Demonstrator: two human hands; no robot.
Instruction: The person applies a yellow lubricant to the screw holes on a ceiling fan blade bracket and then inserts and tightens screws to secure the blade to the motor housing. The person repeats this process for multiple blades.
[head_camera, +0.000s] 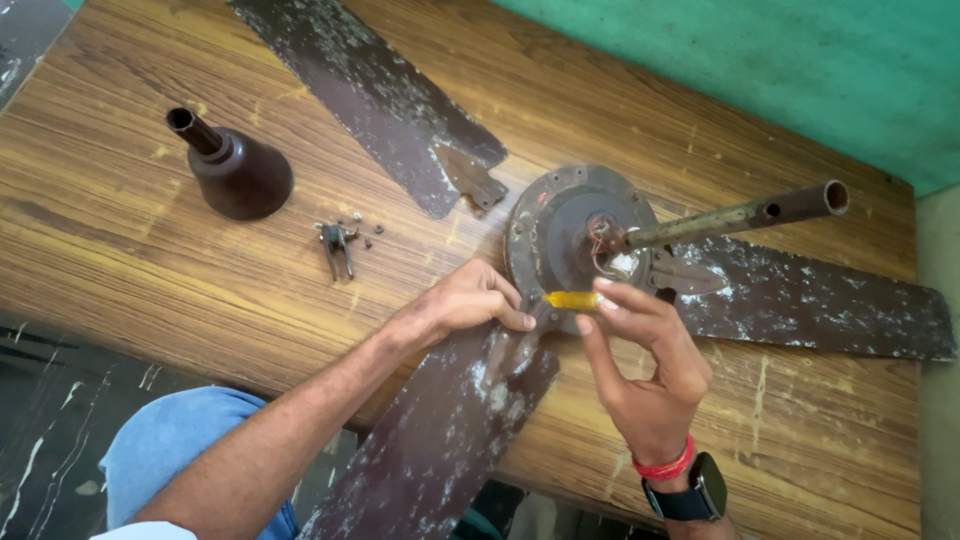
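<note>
A worn brown ceiling fan lies on a wooden table, its round motor hub facing up with a metal rod sticking out to the right. My right hand pinches a small yellow-handled screwdriver at the hub's near edge. My left hand rests on the root of the near blade, fingertips by the screwdriver tip. Whether the tip sits in a screw is hidden.
Two more blades reach out, one to the far left and one to the right. A dark brown cone-shaped canopy cover stands at the left. Small screws and a metal clip lie loose beside it. A green wall runs behind.
</note>
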